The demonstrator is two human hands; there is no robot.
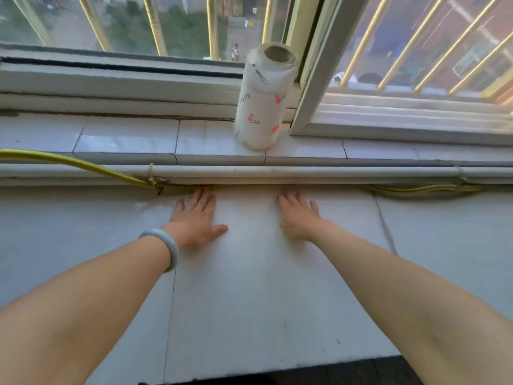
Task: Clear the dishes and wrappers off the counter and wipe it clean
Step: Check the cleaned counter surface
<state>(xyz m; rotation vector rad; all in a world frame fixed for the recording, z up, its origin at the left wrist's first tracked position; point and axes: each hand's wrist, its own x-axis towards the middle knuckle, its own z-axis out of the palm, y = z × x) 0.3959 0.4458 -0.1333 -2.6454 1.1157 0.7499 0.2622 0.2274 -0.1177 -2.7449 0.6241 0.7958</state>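
Note:
Both my hands lie flat, palms down, on the white tiled counter, fingers straight and pointing toward the window. My left hand has a pale bangle on its wrist. My right hand rests about a hand's width to its right. Neither hand holds anything. A roll of white paper towel printed with red flowers stands upright on the tiled window sill, beyond and between the hands. No dishes or wrappers show on the counter.
A yellow hose runs along the back of the counter under a white pipe, tied on with string at the left. The window frame rises behind the sill. The counter's front edge is at the bottom.

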